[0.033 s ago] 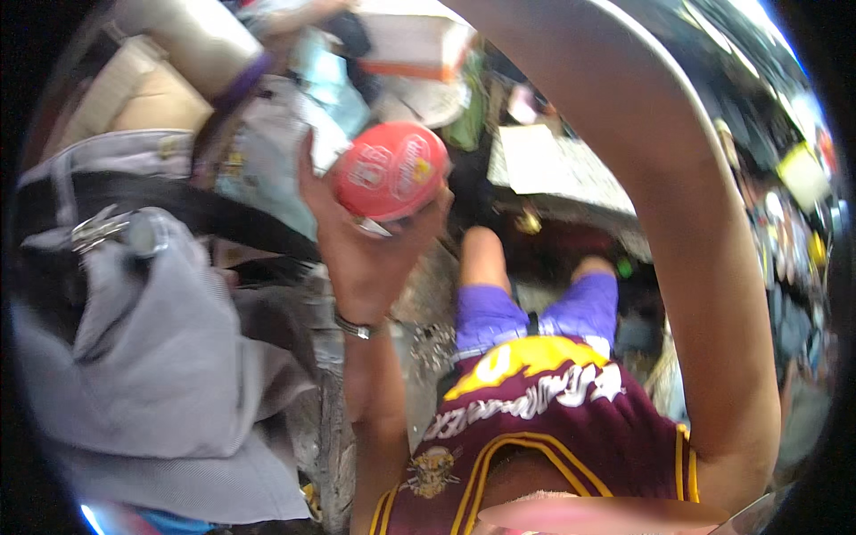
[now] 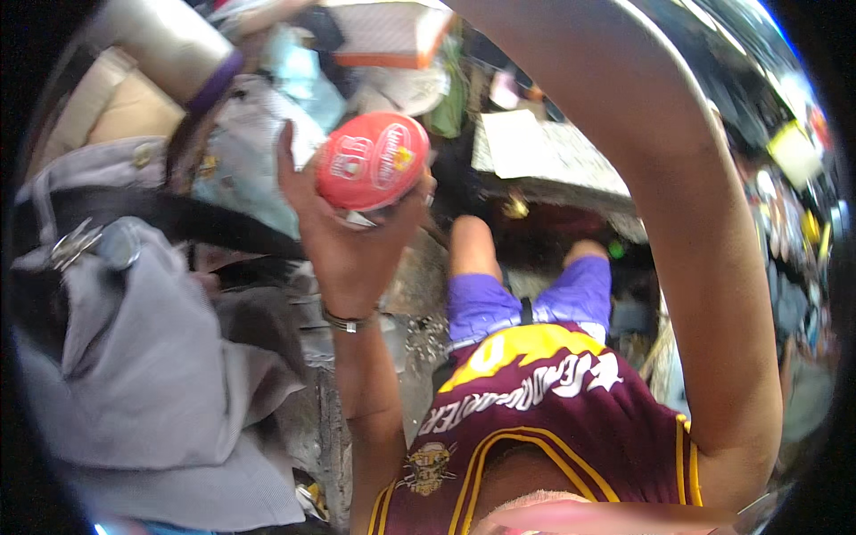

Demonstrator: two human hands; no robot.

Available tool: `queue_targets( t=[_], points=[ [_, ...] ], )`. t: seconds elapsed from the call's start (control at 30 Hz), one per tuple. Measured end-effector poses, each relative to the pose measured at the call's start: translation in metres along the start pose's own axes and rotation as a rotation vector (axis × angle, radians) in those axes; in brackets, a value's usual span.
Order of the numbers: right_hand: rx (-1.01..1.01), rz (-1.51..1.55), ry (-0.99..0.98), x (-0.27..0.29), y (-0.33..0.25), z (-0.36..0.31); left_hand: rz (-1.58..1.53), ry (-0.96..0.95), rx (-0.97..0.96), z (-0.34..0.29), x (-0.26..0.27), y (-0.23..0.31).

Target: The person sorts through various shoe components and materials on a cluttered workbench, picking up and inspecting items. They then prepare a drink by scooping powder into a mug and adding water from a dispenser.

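My left hand (image 2: 352,254) is raised in front of my chest, its fingers and thumb wrapped around a cup with a round red lid (image 2: 373,162). White print and a yellow spot mark the lid, and a small pale tab shows at its lower edge. The cup's side is mostly hidden by my palm and fingers. My right arm (image 2: 687,169) bends upward and leaves the picture at the top, so its hand is out of sight.
Close on my left, a person in grey clothes (image 2: 152,348) wears a dark belt with keys. Ahead, a pale sheet (image 2: 513,145) lies on a worn ledge (image 2: 580,160). A white and orange box (image 2: 388,36) is at the top. Many small items (image 2: 789,214) crowd the right side.
The whole picture has shifted slightly left and up. My left hand still grips the cup, with no clear change in its hold.
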State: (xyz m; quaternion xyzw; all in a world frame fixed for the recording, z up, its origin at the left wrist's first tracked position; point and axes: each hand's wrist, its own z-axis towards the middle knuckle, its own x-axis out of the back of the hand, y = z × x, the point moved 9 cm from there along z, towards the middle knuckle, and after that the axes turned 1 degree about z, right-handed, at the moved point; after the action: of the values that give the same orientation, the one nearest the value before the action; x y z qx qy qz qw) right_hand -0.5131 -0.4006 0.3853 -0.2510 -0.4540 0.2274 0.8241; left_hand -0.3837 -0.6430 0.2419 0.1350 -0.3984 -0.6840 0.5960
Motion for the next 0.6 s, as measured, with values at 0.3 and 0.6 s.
queue_targets(
  t=[0.3,0.6],
  points=[
    [-0.066,-0.115,-0.148,0.084,-0.004,-0.164,-0.235,-0.178,-0.099,-0.027,-0.134,-0.023],
    [-0.017,-0.271,0.304,0.161,0.103,-0.401,-0.354,-0.270,-0.123,-0.065,-0.296,-0.045]
  ],
)
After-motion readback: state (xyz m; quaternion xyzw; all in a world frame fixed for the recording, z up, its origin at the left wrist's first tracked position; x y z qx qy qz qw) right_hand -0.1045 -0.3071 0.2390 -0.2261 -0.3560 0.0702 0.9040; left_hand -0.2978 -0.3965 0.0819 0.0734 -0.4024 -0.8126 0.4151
